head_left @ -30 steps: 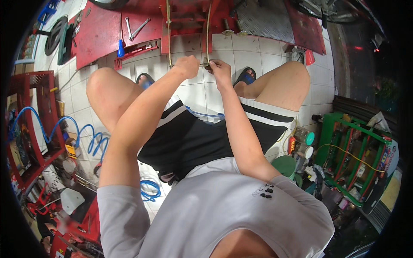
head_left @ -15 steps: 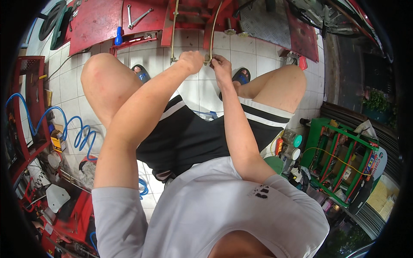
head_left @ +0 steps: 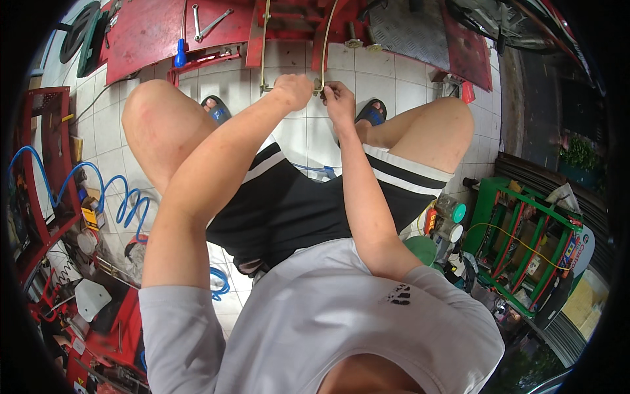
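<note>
A thin brass-coloured metal frame (head_left: 263,59) reaches toward me from the red stand, with two long rods and a short crosspiece at the near end. My left hand (head_left: 294,90) is closed in a fist over the crosspiece, between the two rods. Close beside it, my right hand (head_left: 339,104) has thumb and fingers pinched together at the near corner of the right rod. Its fingers cover whatever small part may be there. Both hands are between my bent knees, above the tiled floor.
A blue-handled screwdriver (head_left: 180,54) and two wrenches (head_left: 211,25) lie on the red platform (head_left: 141,43) ahead. A coiled blue hose (head_left: 118,209) hangs at the left. On the right stand a green rack (head_left: 518,246) and jars (head_left: 451,209).
Both hands keep almost the same place at the frame's near end. My right fingers have shifted slightly at the corner, and the view has moved a little.
</note>
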### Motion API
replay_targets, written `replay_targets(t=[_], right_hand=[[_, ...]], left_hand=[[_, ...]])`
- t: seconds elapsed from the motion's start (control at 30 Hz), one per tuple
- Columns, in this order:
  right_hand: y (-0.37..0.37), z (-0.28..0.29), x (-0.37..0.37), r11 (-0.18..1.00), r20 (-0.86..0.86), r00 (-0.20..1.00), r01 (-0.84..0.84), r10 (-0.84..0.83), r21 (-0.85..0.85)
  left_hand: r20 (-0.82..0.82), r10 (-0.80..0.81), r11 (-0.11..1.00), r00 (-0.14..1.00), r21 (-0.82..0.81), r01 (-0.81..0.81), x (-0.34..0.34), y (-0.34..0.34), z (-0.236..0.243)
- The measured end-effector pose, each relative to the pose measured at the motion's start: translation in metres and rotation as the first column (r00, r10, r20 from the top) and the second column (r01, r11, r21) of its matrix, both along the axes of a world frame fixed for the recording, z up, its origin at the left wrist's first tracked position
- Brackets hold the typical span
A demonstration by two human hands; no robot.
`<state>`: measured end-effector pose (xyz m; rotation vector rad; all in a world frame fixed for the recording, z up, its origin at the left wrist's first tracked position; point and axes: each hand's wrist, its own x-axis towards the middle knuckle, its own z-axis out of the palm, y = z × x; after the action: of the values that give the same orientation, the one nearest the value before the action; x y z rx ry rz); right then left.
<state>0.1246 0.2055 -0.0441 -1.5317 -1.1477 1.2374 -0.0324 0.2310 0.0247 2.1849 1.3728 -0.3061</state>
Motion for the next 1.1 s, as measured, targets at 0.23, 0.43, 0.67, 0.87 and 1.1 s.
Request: replay_targets(t=[0.23,0.43,0.67,0.87,1.1], right_hand=[[-0.003,0.006,-0.014,0.977,0.274,0.960,0.002,-0.062,0.213],[0.007,-0.005,-0.003,0.960,-0.119,0.953,0.278,-0.280,-0.035],[0.096,-0.002,0.011,0.904,-0.411,0.810,0.323,-0.418,-0.281],[0.168,0.006,0.032,0.941,-0.363,0.889,0.177,-0.279,-0.290],[0.131,-0.022,0.050,0.933,-0.310,0.920,0.132,-0.241,-0.335]], left_hand=[[-0.001,0.036,0.999,0.999,-0.010,-0.036,-0.002,-0.001,-0.001],[-0.061,0.054,0.996,0.997,-0.064,-0.058,0.003,0.002,-0.004],[-0.066,0.097,0.994,0.993,-0.047,-0.100,0.010,0.003,-0.007],[-0.048,0.117,0.990,0.992,-0.076,-0.120,0.011,0.005,-0.013],[-0.097,0.063,0.983,0.993,-0.165,-0.079,0.014,0.012,-0.013]])
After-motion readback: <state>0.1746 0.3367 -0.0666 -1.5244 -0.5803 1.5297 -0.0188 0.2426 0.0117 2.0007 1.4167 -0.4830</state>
